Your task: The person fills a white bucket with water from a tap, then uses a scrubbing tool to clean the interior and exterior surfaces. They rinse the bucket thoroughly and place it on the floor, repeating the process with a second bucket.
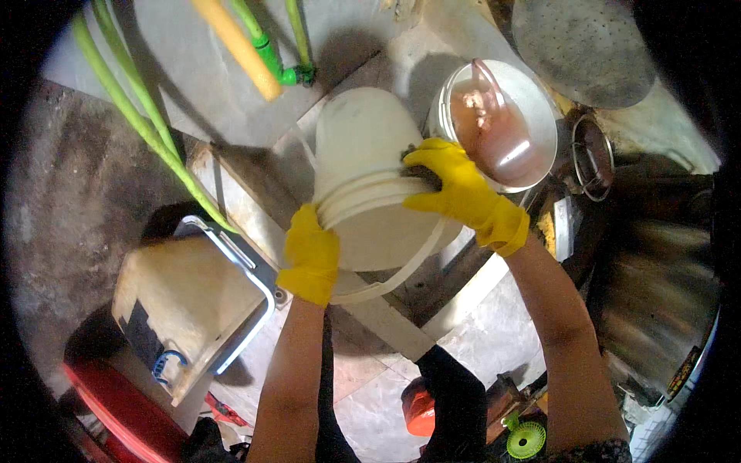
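Observation:
A white plastic bucket (367,133) is held tilted in front of me, its ribbed rim towards me and its pale handle hanging below. My left hand (310,254), in a yellow rubber glove, grips the rim at the left. On the right, my right hand (463,194), gloved alike, has its fingers spread against the bucket's side with a dark scrubbing pad (422,173) between them and the wall. Just beyond that hand stands another white bucket (544,124), holding reddish-brown water and a dark hose or strap.
Green hoses (133,116) and a yellow pipe (240,49) lie at the upper left. A metal-framed wooden board (185,289) stands left. A large metal pot (654,278) and a perforated round plate (584,52) are at right. A red plastic item (418,408) lies near my leg.

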Tool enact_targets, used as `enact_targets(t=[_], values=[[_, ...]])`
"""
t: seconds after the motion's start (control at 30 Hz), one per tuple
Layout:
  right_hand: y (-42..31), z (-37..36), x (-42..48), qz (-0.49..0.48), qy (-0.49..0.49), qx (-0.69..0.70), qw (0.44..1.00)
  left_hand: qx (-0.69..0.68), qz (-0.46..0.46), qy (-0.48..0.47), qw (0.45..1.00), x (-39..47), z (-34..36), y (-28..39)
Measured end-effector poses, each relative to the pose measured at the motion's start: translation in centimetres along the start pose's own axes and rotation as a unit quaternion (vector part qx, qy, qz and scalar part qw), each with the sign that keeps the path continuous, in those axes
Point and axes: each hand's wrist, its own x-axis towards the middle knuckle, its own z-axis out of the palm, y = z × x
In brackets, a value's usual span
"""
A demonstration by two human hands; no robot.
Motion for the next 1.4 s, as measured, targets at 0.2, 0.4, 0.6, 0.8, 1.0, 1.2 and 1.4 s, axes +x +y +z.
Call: enact_targets(t=[0.2,0.4,0.6,0.8,1.0,1.2,1.4], values=[[0.9,3.4,1.0,-0.026,0.048,0.053,0.997,0.200,0.301,-0.030,0.932,3.0,0.8,7.9],[0.7,2.8,4.2,-0.042,0.040,-0.013,0.998,0.104,0.174,0.012,0.979,0.8,-0.7,5.5],[0.0,8.2,6.6,-0.223,-0.259,-0.005,0.940,0.167,0.142,-0.019,0.976,-4.2,1.0,1.7],[8.1,13.8,11.6,-0.191,-0.125,-0.219,0.949,0.247,0.166,-0.024,0.954,-5.4,2.6,1.0],[10.0,10.8,10.5,-0.114,-0.065,-0.166,0.977,0.186,0.173,0.003,0.967,-5.9,3.6,-0.6],[2.0,10.8,5.3,-0.211,-0.224,-0.100,0.946,0.141,0.121,-0.059,0.981,-5.1,1.6,0.4],[15.7,12.4,16.3,0.035,-0.054,-0.311,0.948,0.122,0.135,-0.057,0.982,-5.9,2.5,1.0]])
